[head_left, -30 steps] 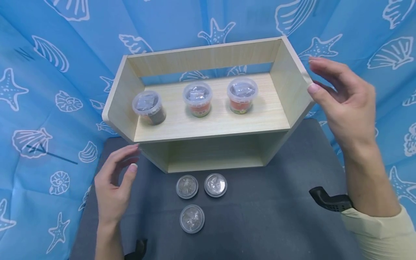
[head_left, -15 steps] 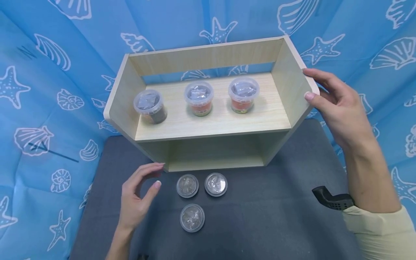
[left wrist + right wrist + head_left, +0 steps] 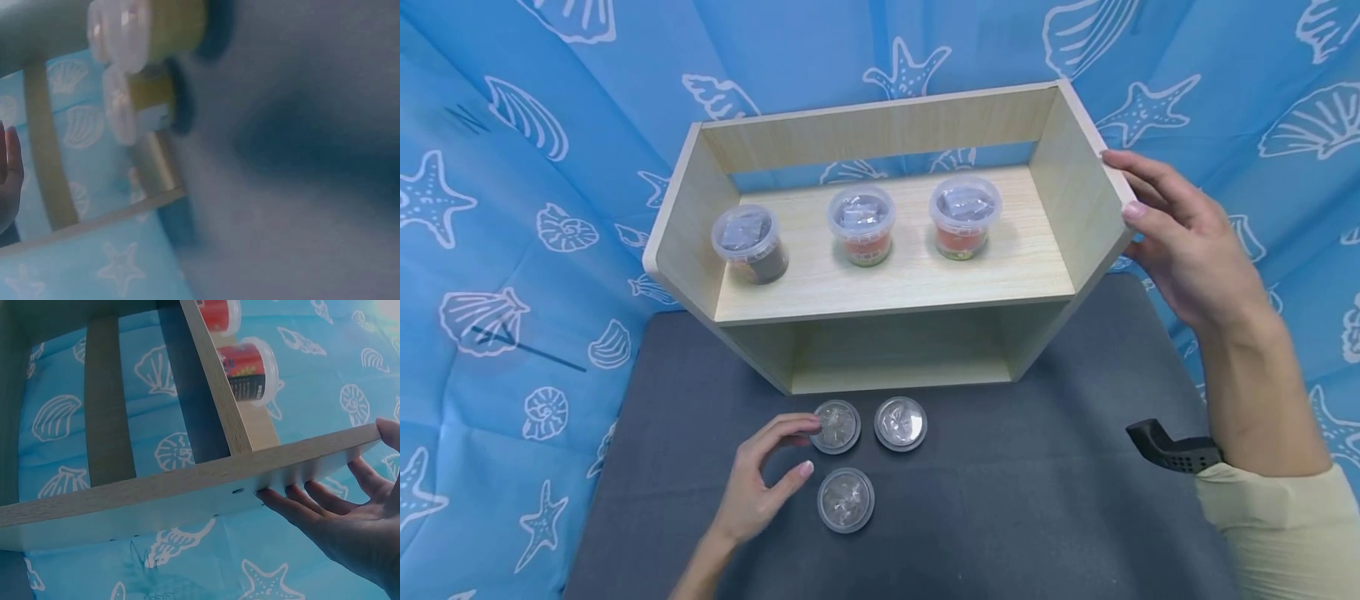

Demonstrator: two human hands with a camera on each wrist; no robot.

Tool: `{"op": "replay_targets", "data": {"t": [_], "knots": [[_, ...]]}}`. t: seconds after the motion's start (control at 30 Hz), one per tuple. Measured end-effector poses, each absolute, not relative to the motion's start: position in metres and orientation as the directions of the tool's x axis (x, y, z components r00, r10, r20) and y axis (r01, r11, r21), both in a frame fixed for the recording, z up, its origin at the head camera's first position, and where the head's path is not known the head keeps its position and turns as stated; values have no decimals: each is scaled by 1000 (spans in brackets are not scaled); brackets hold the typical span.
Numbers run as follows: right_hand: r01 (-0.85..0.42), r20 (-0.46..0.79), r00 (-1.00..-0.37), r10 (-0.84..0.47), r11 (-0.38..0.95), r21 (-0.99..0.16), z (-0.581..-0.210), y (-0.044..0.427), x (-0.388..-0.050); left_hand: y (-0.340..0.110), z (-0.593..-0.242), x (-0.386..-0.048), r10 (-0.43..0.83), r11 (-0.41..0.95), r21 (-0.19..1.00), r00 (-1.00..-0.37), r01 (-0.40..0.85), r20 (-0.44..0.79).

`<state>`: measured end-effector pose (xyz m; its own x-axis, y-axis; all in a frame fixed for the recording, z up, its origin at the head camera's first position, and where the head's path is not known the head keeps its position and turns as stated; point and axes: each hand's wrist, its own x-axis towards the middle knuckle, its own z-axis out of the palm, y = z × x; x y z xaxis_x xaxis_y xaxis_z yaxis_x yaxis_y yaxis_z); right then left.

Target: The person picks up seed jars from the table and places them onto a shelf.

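My left hand [image 3: 760,487] reaches toward a small clear-lidded tub [image 3: 838,427] on the dark table, its index fingertip at the lid's left edge and its thumb apart. Two similar tubs stand close by: one to the right [image 3: 901,423] and a nearer one [image 3: 846,500]. At the right side panel of a pale wooden shelf unit [image 3: 895,304], my right hand [image 3: 1202,242] rests on the edge. In the right wrist view several fingers [image 3: 300,509] touch the panel's outer face. Only tubs and shelf show in the left wrist view, without the left hand's fingers.
The upper shelf board bears three lidded tubs: a dark one [image 3: 750,244] at left, a reddish one [image 3: 862,225] in the middle, another reddish one [image 3: 966,217] at right. Behind and beside the unit hangs a blue seashell-print curtain [image 3: 535,250]. The grey table [image 3: 1037,500] extends forward.
My left hand has moved right and nearer, from the unit's left side to the tubs on the table. The right hand has come onto the panel edge, its thumb since shifting slightly outward.
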<state>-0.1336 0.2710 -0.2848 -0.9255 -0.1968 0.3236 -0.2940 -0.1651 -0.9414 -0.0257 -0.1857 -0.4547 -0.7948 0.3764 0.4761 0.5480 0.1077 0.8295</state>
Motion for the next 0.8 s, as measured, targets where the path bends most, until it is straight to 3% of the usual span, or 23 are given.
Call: {"op": "replay_targets", "data": {"t": [0.3,0.8], "knots": [[-235,280,-930,-236,-201,-951,-289,276,-139,-182,-485,-13,417,193,829,-809,525,414],[-251,291,-931,-222,-191,-949,-291,275,-140,-175,-521,4,394,259,836,-843,484,366]]}}
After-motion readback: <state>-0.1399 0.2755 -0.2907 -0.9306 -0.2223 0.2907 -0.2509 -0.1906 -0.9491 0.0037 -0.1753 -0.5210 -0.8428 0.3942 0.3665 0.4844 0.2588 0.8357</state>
